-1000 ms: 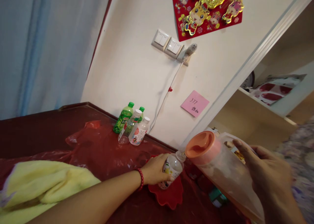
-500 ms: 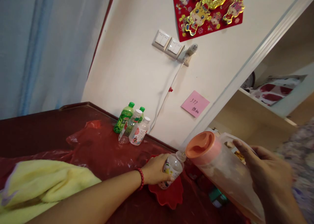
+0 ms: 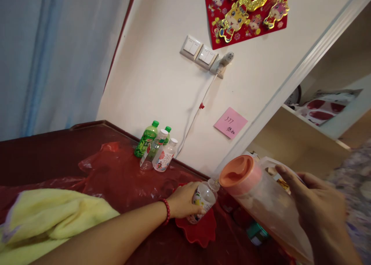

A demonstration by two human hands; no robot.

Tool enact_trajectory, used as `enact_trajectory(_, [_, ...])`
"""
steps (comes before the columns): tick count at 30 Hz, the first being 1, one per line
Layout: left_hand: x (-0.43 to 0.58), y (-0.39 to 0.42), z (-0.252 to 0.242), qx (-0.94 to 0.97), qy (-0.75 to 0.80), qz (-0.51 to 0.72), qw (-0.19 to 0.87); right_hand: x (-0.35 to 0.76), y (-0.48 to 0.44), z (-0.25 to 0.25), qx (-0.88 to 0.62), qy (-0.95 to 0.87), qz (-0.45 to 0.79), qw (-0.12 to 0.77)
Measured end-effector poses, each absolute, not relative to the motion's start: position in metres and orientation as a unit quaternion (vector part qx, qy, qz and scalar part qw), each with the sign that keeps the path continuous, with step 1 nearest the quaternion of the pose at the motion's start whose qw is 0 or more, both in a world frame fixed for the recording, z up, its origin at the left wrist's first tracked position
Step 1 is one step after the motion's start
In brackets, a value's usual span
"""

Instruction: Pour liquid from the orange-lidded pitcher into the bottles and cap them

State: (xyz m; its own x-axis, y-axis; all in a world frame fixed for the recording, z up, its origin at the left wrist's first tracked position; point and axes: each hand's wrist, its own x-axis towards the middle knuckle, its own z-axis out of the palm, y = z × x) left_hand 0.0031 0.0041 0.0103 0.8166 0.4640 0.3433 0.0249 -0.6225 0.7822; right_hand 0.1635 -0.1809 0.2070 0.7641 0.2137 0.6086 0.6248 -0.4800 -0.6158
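My left hand (image 3: 185, 201), with a red bead bracelet at the wrist, is wrapped round a clear plastic bottle (image 3: 206, 197) that has a printed label and no cap. The bottle leans to the right over a red scalloped dish (image 3: 199, 232). In my right hand (image 3: 319, 207) is the handle of a translucent pitcher (image 3: 275, 207) with an orange lid (image 3: 239, 172). The pitcher is tilted to the left, its lid's edge right at the bottle's mouth. Whether liquid is running between them I cannot make out clearly.
Several bottles (image 3: 164, 156) with green or white caps stand by the wall. A yellow towel (image 3: 63, 214) lies at the left on red plastic sheeting (image 3: 127, 180). Beneath the pitcher is a green can (image 3: 257, 234). A white cord (image 3: 193, 120) runs down the wall to the table.
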Motion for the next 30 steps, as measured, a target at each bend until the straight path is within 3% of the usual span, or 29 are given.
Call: enact_trajectory(30, [0.0019,0.0044,0.0120,0.860,0.139,0.268,0.412,0.1626,-0.1816,0.2056,-0.824,-0.256,-0.227,0.452])
